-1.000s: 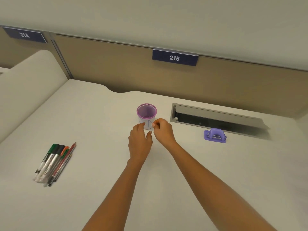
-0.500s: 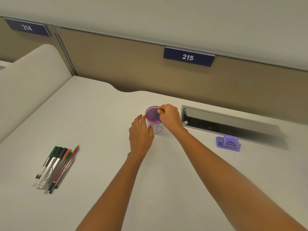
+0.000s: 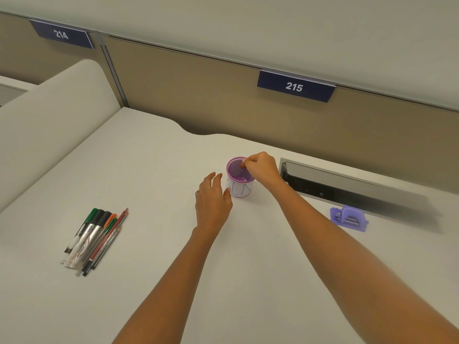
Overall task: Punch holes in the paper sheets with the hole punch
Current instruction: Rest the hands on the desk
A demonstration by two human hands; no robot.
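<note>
A small purple mesh cup with a white paper band around it stands mid-desk. My right hand hovers over its rim, fingertips pinched together inside the opening; I cannot see anything between them. My left hand rests just left of the cup with fingers spread, thumb close to the cup's wall. The lilac hole punch sits on the desk to the right, apart from both hands. No loose paper sheets are in view.
A bundle of markers and pencils lies at the left on the white desk. An open cable slot runs behind the punch. A brown partition with signs 214 and 215 closes the back; a rounded divider stands at left.
My right hand rose from the desk in front of the cup, pinching something small and white, to above the cup's opening. My left hand stayed beside the cup and spread its fingers.
</note>
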